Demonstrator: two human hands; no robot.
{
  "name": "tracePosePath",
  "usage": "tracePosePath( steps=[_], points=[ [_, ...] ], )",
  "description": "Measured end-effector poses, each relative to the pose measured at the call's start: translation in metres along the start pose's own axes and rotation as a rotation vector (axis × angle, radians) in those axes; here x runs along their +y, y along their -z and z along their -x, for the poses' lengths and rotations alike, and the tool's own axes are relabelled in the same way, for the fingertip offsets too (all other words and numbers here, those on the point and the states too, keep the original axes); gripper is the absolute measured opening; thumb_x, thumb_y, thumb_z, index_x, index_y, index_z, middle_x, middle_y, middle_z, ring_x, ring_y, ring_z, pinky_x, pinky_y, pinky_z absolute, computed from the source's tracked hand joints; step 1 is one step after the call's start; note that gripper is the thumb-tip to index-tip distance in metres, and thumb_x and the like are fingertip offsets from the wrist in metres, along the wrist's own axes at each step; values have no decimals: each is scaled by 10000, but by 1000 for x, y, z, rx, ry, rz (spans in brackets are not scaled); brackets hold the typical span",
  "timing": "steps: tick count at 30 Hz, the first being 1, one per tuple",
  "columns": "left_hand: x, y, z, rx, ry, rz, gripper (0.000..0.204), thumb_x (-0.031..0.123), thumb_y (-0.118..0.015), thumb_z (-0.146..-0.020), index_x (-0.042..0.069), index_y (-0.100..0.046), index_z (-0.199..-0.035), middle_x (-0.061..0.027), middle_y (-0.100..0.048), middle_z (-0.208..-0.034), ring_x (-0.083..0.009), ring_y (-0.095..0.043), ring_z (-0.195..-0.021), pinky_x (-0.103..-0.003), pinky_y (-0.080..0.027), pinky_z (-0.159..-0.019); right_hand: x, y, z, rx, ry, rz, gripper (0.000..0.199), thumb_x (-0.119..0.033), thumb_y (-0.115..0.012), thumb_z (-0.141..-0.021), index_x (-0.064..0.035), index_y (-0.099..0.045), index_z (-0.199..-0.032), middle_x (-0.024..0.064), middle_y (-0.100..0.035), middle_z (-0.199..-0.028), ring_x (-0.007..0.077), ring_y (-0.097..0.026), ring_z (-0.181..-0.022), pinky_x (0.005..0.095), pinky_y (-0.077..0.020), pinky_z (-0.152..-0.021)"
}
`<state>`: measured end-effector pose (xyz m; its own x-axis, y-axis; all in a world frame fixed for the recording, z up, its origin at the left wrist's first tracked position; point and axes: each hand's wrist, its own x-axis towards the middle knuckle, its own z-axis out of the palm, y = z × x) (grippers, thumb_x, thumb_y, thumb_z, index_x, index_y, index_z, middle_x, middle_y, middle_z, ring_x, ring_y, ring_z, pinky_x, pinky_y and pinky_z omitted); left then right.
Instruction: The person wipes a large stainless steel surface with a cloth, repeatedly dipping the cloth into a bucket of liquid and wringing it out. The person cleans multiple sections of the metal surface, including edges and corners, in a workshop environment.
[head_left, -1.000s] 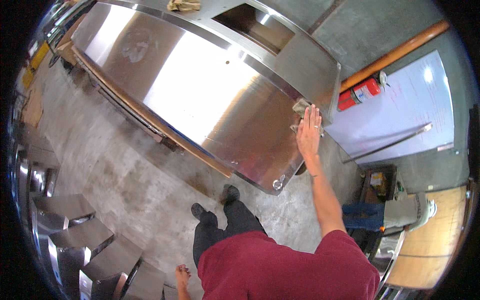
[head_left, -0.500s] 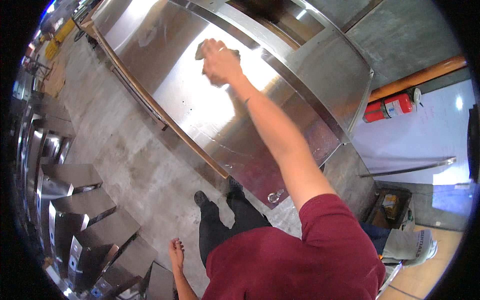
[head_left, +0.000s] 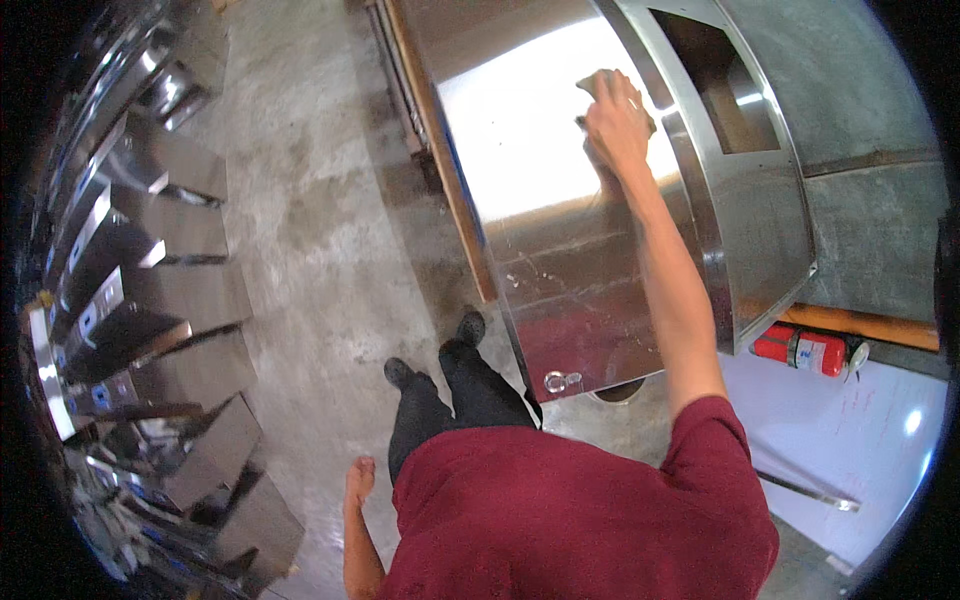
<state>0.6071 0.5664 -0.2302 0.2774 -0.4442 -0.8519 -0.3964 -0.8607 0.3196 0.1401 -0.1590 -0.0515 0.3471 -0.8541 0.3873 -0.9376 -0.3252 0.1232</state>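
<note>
A concrete floor [head_left: 310, 190] stretches through the workshop, with a row of bent steel boxes [head_left: 190, 225] along the left side. At the right, 1 red fire extinguisher [head_left: 805, 350] lies near the whiteboard [head_left: 870, 400] in the view.

The steel worktop [head_left: 600, 275], bordered by a wooden edge [head_left: 455, 165] on its left, runs away from the person. The cloth [head_left: 585, 84] is on its brightly lit part, near the raised steel side with the rectangular opening [head_left: 712, 80]. The right hand [head_left: 617, 118] has its fingers bent over the cloth, holding it against the metal, and only the cloth's corners show around the hand. The left hand [head_left: 360, 482] hangs low beside the body, well apart from the worktop, its fingers curled; I cannot tell whether it holds anything.

Work on the surface looks under way rather than finished, since the cloth is in contact with the steel. Small pale marks [head_left: 527, 280] remain toward the near end, and a ring-shaped piece [head_left: 556, 382] sits close to the near corner. Glare hides the finish around the cloth, so how much is done there cannot be told.
</note>
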Motion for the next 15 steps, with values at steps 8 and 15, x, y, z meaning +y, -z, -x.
tracePosePath(
  steps=[8, 15],
  points=[
    [40, -2, 10, 224, -186, 520, 438, 408, -547, -1144, 19, -654, -1315, -44, -682, -1027, -124, -623, -907, -292, -516, -792, -188, -13, 75, 5, 239, -215, 604, -287, -590, -1028, 38, -508, -1530, 273, -456, -1620, 454, -464, -1476, 566, -365, -1239],
    [-44, -54, 15, 46, -98, 438, 391, 372, -547, -1143, 35, -662, -1303, -41, -679, -1042, -138, -636, -926, -307, -531, -785, -167, 99, 337, -357, 114, -85, 671, -260, -501, -1080, 64, -337, -1644, 314, -272, -1727, 472, -290, -1598, 588, -226, -1306]
  ],
)
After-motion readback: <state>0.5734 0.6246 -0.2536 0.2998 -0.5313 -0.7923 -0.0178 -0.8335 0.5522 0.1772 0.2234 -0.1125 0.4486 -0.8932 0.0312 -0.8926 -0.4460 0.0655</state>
